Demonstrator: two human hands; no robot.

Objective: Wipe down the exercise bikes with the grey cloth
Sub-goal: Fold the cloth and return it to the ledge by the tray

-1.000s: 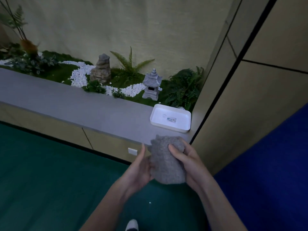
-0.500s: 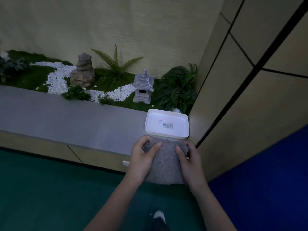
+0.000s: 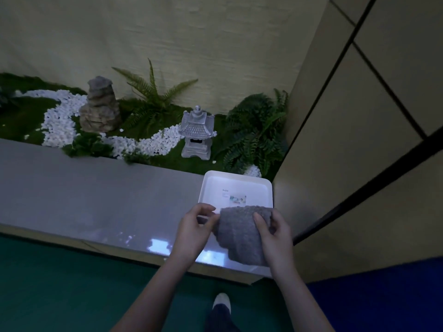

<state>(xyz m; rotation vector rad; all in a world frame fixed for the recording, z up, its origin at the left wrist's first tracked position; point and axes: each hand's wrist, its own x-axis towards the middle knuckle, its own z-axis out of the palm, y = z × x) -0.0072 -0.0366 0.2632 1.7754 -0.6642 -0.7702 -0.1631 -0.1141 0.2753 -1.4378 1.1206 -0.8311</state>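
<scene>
Holding the grey cloth [image 3: 239, 236] in both hands, lower centre-right of the frame, over the near edge of a white tray [image 3: 239, 185].
The left hand [image 3: 194, 232] is pinching its left corner; the right hand [image 3: 275, 236] is gripping its right side. A loosening grip could be dropping it past the grey ledge [image 3: 96, 195] to the floor.

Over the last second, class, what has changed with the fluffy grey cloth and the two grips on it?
The fluffy grey cloth was carried forward from above the green floor to over the grey ledge, its top edge now overlapping the near rim of the white plastic tray. The left grip, earlier flat against its side, now pinches its left edge; the right grip kept hold. Tray and stone lantern stayed put.
</scene>
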